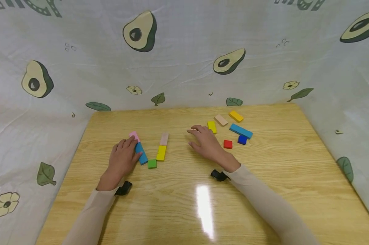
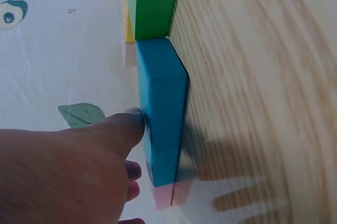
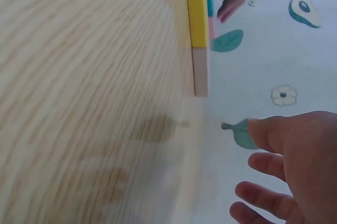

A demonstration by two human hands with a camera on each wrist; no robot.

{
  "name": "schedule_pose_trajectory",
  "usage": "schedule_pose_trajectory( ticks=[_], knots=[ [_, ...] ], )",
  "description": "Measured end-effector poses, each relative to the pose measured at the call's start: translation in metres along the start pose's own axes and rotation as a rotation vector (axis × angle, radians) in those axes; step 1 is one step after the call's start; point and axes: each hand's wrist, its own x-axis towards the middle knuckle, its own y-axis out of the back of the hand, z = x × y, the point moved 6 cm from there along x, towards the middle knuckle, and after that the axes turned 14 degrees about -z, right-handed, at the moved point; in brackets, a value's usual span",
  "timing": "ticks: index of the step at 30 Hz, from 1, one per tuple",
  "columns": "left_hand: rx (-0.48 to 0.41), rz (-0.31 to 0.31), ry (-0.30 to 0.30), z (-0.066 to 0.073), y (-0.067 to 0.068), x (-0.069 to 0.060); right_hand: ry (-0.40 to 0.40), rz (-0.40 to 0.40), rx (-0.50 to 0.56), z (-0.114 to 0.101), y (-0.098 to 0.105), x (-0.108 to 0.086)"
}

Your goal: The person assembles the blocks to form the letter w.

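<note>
My left hand (image 1: 122, 158) rests over a blue block (image 1: 141, 153), its thumb touching the top face in the left wrist view. Beyond it, the fingers reach a pink block (image 1: 134, 136) that continues the blue one in line. A green block (image 1: 152, 164) stands at the blue block's near end. Beside the green block a yellow block (image 1: 161, 153) begins a second line, ending in a pale beige-pink block (image 1: 164, 139). Together they make a V. Holding nothing, my right hand (image 1: 206, 143) hovers above the table with spread fingers, to the right of this shape.
Right of my right hand lie loose blocks: a yellow one (image 1: 212, 127), a beige one (image 1: 221, 120), an orange one (image 1: 236, 116), a long blue one (image 1: 241, 131), a dark blue cube (image 1: 242, 140) and a red cube (image 1: 228, 144). Avocado-print cloth (image 1: 184, 68) hangs around the wooden table (image 1: 172, 204).
</note>
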Motion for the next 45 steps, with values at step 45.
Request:
schedule_pose_trajectory(
  ticks=[45],
  knots=[
    [0.051,0.002,-0.254,0.071,-0.013,0.026,-0.124,0.095,-0.058,0.075,0.019,-0.100]
  ],
)
